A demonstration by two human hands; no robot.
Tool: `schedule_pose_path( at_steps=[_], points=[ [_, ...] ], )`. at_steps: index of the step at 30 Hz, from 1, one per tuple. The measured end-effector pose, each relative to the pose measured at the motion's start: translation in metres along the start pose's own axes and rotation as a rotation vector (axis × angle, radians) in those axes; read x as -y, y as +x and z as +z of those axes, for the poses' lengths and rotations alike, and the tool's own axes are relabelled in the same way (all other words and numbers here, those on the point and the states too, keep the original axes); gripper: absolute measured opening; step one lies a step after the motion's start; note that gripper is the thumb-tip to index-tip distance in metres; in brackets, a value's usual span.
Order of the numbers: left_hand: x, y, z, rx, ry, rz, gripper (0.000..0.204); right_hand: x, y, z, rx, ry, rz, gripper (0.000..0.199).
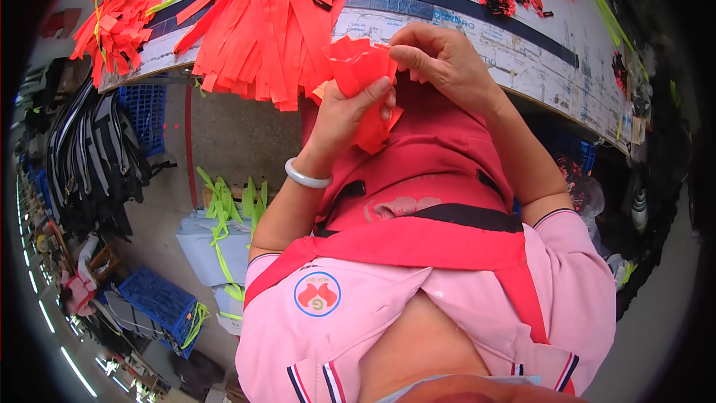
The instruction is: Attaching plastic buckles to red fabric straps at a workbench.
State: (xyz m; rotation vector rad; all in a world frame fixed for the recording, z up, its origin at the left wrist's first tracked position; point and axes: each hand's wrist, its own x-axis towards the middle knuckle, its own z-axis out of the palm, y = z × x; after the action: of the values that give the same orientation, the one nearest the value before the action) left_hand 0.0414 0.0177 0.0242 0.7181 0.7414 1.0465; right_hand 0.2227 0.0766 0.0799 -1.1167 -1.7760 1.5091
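So, L hand point(349, 110) holds orng strips point(356, 63).

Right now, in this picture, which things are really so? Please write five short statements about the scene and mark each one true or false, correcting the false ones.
1. The left hand holds a bunch of red-orange strips. True.
2. Both wrists are bare. False: a pale bangle circles the left wrist.
3. The two hands are far apart. False: the right hand is close beside the left, its fingertips near the bunch's upper edge.
4. A red apron is worn over a pink shirt. True.
5. Nothing hangs over the near edge of the table. False: a large fringe of strips hangs over it.
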Motion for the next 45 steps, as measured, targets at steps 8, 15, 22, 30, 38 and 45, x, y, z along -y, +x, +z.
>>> schedule_pose_path(
  at_steps=[8, 15, 22, 30, 38, 45],
  points=[
    [-0.014, -0.002, -0.002, 0.132, 0.059, -0.178, 0.026, -0.019, 0.001, 0.022, -0.002, 0.094, 0.029, 0.019],
    [-0.013, 0.001, -0.016, 0.158, -0.096, -0.161, 0.026, -0.025, 0.011, 0.02, -0.109, 0.216, -0.1, 0.018],
    [-0.02, -0.002, -0.046, -0.036, -0.186, 0.025, 0.021, -0.035, -0.001, 0.013, -0.005, 0.337, 0.033, 0.023],
    [-0.01, 0.0, -0.018, -0.178, 0.196, -0.024, 0.016, -0.035, -0.01, 0.025, 0.097, 0.141, 0.027, 0.021],
    [0.007, -0.001, -0.011, -0.183, 0.241, -0.141, 0.003, -0.032, -0.019, 0.016, 0.163, -0.405, -0.156, 0.017],
    [0.022, 0.006, 0.0, -0.101, 0.769, 0.442, 0.004, -0.079, -0.025, 0.031, 0.055, 0.186, 0.156, 0.019]
  ],
)
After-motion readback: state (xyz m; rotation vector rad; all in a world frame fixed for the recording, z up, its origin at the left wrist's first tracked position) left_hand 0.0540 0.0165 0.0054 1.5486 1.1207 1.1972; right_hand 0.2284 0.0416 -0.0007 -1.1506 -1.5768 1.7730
